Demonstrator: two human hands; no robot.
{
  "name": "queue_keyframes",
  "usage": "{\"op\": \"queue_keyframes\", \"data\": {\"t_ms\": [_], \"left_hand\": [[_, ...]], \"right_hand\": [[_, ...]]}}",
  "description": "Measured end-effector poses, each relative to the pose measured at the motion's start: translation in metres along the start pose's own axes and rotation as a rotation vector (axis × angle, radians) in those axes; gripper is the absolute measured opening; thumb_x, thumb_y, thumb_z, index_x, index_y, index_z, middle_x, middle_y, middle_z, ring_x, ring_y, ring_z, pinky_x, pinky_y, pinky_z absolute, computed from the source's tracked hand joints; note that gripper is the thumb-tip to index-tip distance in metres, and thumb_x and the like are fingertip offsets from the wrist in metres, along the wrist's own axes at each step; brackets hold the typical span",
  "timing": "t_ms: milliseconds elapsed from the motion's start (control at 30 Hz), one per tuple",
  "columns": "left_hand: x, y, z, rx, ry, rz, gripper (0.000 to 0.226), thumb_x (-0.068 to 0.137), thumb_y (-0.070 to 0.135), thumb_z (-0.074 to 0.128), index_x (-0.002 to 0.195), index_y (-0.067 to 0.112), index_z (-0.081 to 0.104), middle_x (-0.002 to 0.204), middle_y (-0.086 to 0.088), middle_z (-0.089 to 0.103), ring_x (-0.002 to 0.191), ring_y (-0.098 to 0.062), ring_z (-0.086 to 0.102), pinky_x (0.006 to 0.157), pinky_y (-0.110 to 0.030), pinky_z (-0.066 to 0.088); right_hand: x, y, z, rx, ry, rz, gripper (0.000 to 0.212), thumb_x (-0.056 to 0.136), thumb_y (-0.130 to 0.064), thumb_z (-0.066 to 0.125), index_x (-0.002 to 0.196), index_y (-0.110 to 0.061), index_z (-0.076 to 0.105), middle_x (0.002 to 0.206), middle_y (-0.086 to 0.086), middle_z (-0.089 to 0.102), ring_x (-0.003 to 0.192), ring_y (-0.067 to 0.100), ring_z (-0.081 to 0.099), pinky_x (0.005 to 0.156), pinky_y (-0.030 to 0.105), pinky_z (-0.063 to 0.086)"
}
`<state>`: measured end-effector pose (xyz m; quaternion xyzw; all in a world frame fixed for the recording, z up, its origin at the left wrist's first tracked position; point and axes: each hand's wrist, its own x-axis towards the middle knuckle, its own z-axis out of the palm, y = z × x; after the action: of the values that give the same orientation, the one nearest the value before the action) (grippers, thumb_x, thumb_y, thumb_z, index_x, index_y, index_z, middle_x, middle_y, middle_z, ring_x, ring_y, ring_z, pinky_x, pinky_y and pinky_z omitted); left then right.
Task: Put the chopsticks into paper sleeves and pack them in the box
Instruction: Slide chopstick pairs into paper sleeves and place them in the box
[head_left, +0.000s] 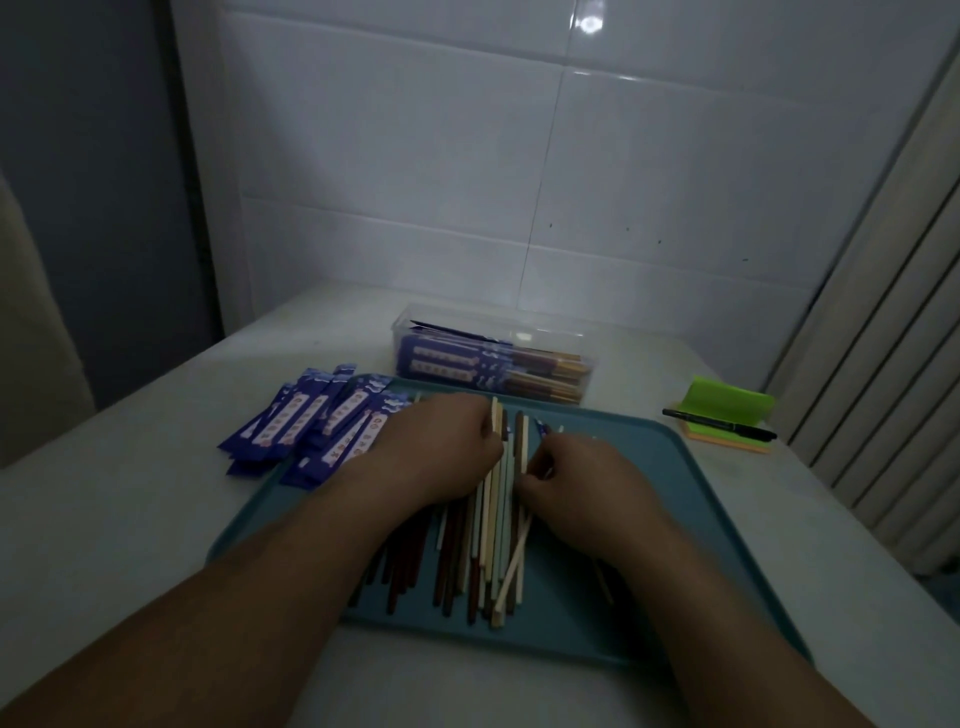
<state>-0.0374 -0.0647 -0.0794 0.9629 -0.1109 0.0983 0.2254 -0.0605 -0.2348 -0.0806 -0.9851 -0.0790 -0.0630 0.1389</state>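
Chopsticks – mixed pale, brown & dark – lie in a loose pile mid tray, mostly lengthwise toward the person, prob. so a matching pair can be picked out. Left hand is curled over the far ends w/ fingers round a pale stick or two. Right hand is curled too, thumb & fingers pinching at the pile. It looks to have the pale stick lying slantwise, tho which one exactly is hard to tell.

Paper sleeves are fanned at the tray's far-left corner, some overlapping its rim, within easy reach of the left hand. Box sits just behind the tray's far edge, lid off, already holding several sleeved pairs – so packing looks partly done.

Room: right half of the tray is bare, good for sleeving. Sticky notes w/ a pen on top lie off to the right on the table, well apart from the hands.
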Motion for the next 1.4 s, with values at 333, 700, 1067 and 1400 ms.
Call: {"op": "queue_keyframes", "data": {"t_ms": [333,700,1067,1400], "left_hand": [[0.0,-0.002,0.002,-0.007,0.012,0.017,0.02,0.098,0.037,0.055,0.081,0.028,0.056,0.08,0.005,0.06,0.073,-0.012,0.058,0.073,-0.037,0.054],[0.002,0.002,0.003,-0.074,0.117,0.05,0.018,0.097,0.045,0.054,0.084,0.033,0.055,0.084,0.01,0.06,0.078,-0.011,0.058,0.075,-0.041,0.055],[0.0,0.005,0.009,-0.091,0.098,0.084,0.019,0.098,0.047,0.054,0.087,0.032,0.058,0.084,0.01,0.06,0.079,-0.01,0.059,0.078,-0.043,0.056],[-0.001,0.01,0.007,-0.122,0.109,0.107,0.018,0.098,0.043,0.055,0.087,0.03,0.06,0.083,0.01,0.06,0.079,-0.01,0.058,0.076,-0.04,0.055]], "right_hand": [[0.007,-0.015,-0.004,-0.132,-0.041,0.004,0.016,0.088,-0.039,0.065,0.089,-0.023,0.062,0.086,-0.004,0.064,0.087,0.021,0.067,0.077,0.036,0.057],[0.021,0.001,-0.008,0.004,-0.067,0.094,0.021,0.085,-0.032,0.071,0.095,-0.015,0.065,0.086,0.001,0.066,0.081,0.02,0.067,0.065,0.03,0.052],[0.017,0.004,0.0,-0.071,-0.086,0.033,0.021,0.087,-0.034,0.069,0.078,-0.016,0.065,0.074,0.0,0.061,0.074,0.019,0.065,0.064,0.029,0.05],[0.016,0.002,-0.007,-0.137,-0.114,0.087,0.028,0.085,-0.041,0.073,0.083,-0.017,0.059,0.082,0.001,0.06,0.082,0.022,0.064,0.065,0.028,0.045]]}}
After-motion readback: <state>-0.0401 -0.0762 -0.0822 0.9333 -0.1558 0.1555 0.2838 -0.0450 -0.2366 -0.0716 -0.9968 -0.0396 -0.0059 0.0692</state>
